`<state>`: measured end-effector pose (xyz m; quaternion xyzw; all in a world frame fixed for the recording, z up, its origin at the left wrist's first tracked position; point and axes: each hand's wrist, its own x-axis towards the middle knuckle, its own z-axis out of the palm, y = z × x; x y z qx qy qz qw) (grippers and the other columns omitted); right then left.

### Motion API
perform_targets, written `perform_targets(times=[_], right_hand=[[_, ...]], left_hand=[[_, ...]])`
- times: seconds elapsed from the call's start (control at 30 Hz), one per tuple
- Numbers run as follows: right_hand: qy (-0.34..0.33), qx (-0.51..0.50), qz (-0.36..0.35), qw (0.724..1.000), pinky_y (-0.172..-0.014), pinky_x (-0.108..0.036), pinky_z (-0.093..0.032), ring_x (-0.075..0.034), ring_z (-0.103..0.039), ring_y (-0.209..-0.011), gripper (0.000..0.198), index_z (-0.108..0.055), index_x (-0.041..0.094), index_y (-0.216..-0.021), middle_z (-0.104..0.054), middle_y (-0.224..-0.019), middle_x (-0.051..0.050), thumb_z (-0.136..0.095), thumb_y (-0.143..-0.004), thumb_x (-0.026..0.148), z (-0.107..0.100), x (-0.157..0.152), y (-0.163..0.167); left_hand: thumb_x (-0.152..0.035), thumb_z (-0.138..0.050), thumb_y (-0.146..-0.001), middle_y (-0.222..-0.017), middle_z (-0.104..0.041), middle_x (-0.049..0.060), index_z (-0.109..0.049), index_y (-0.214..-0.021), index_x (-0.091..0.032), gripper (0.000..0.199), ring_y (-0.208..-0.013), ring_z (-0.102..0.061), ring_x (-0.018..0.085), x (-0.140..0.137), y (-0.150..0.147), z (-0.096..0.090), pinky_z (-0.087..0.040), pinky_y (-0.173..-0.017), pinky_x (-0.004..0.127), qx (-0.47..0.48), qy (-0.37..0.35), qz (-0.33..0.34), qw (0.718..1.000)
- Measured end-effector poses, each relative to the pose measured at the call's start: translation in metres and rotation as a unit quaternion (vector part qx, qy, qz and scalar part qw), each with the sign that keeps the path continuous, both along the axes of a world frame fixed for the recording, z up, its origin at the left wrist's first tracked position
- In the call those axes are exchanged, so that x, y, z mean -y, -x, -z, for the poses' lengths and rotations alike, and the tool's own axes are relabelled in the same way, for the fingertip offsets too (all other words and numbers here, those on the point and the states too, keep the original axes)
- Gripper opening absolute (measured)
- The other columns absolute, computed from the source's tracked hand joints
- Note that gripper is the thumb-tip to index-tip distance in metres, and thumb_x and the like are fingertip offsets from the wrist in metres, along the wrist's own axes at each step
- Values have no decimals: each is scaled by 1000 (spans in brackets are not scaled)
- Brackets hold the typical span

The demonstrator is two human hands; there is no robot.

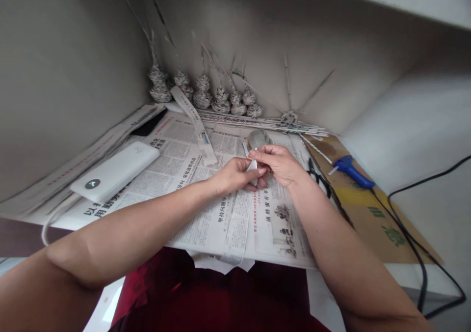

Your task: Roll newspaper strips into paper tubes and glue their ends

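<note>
My left hand [241, 172] and my right hand [277, 162] meet above the newspaper [191, 175] spread on the table. Between their fingertips is a small paper strip [253, 165], pinched from both sides; most of it is hidden by the fingers. Just beyond the hands sits a clear, rounded object [259, 138], partly covered by my right hand. A long, flat strip of folded newspaper [196, 128] lies to the left of them.
Several woven paper gourds [201, 94] stand along the back wall behind thin paper rods [265, 122]. A white power bank [117, 170] lies at left. On the right are scissors [319, 176] and a blue glue gun [353, 171] with a black cord, on cardboard [371, 219].
</note>
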<state>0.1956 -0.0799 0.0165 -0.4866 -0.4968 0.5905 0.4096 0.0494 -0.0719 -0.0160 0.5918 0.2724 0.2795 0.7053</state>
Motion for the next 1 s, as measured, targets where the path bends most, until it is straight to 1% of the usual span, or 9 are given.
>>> perform_targets(times=[0.07, 0.17, 0.37, 0.43, 0.57, 0.67, 0.77, 0.9, 1.0], right_hand=[[10, 4, 12, 1000, -24, -23, -37, -16, -52, -28, 34, -52, 19, -69, -52, -40, 5, -77, -64, 41, 1, 0, 1], [14, 3, 15, 1000, -23, -22, -34, -15, -48, -25, 36, -50, 20, -69, -51, -38, 6, -77, -63, 43, 1, 0, 1], [-4, 8, -87, 996, -30, -24, -43, -15, -54, -31, 33, -59, 17, -86, -56, -45, 4, -71, -71, 44, -4, 1, -6], [-2, 8, -83, 997, -30, -23, -43, -15, -53, -31, 32, -58, 17, -83, -54, -43, 5, -71, -71, 45, -5, 1, -8], [18, 3, -46, 999, -28, -26, -43, -15, -51, -27, 34, -52, 20, -74, -53, -40, 5, -73, -68, 46, -2, 2, -5], [20, -10, -38, 999, -28, -27, -43, -15, -48, -25, 35, -49, 21, -71, -50, -36, 6, -73, -68, 47, 0, 3, -3], [17, -18, -57, 998, -28, -27, -43, -16, -47, -24, 34, -52, 20, -74, -47, -34, 7, -71, -70, 48, -1, 3, -5], [9, -6, -117, 993, -30, -24, -43, -17, -54, -31, 36, -58, 16, -90, -51, -39, 6, -68, -74, 46, -5, 2, -10], [6, 0, -119, 993, -31, -24, -43, -17, -55, -32, 34, -58, 16, -85, -51, -39, 6, -70, -73, 45, -4, 2, -11]], left_hand=[[-38, -63, -80, -75, -67, 7, -64, -87, -10, 28, -77, -66, 15, 0, 0, 0, -56, -70, 31, -1, -8, 5, 1000], [-39, -61, -82, -76, -68, 8, -64, -89, -10, 30, -78, -66, 16, -1, 0, 1, -55, -71, 31, 5, 13, 22, 1000], [-37, -58, -85, -79, -69, 10, -64, -92, -10, 29, -77, -67, 16, -2, 0, 1, -55, -71, 32, 6, 53, 25, 998], [-38, -59, -84, -80, -69, 10, -64, -92, -11, 29, -77, -67, 16, -2, 0, 0, -54, -71, 32, 3, 55, 32, 998], [-39, -63, -81, -81, -69, 9, -65, -93, -11, 30, -78, -66, 16, 0, 0, 1, -54, -72, 31, 3, 46, 50, 998], [-39, -59, -83, -81, -69, 9, -65, -92, -11, 30, -76, -66, 15, 0, 0, 1, -53, -70, 30, 4, 51, 57, 997], [-40, -56, -85, -82, -69, 10, -65, -92, -10, 31, -76, -66, 15, -1, 1, 2, -53, -70, 30, 12, 56, 73, 996], [-42, -56, -85, -84, -69, 11, -64, -93, -10, 34, -77, -67, 17, -3, 1, 2, -53, -70, 32, 10, 57, 67, 996], [-45, -57, -84, -85, -69, 11, -64, -94, -10, 37, -77, -67, 17, -3, 1, 1, -53, -70, 31, 6, 56, 62, 996]])
